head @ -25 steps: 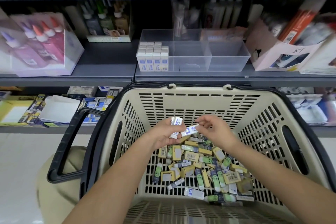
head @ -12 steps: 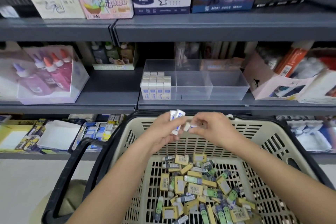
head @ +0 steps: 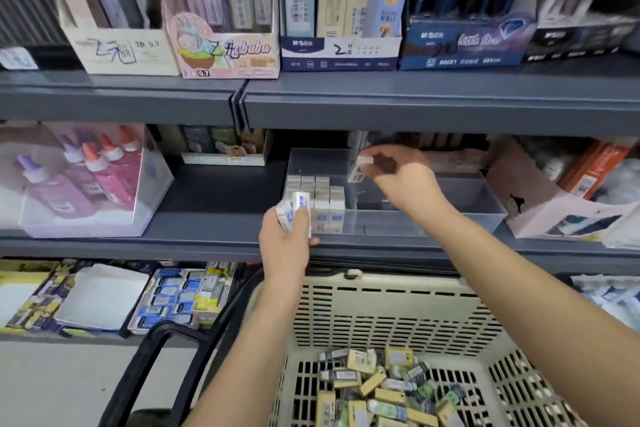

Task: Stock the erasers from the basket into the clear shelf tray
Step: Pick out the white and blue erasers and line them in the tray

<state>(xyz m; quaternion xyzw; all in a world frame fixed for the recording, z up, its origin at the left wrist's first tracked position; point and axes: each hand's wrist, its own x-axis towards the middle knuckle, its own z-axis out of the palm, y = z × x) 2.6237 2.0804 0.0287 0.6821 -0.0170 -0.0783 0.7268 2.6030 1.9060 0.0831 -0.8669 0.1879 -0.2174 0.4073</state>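
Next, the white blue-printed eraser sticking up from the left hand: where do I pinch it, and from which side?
Pinch the white blue-printed eraser by its free upper end, coming down from above. It stands nearly upright in the left hand, whose fingers wrap its lower half, so likely only the top is exposed.

The basket (head: pixel 398 302) runs off the bottom edge, cutting its eraser pile (head: pixel 374 388) short. The left hand (head: pixel 285 243) covers the lower ends of its gripped erasers (head: pixel 298 206), whose print is too blurred to read. Fingers (head: pixel 382 153) of the right hand (head: pixel 405 180) hide part of the pinched eraser (head: pixel 360 168); the glue bottles (head: pixel 86 177) are smeared
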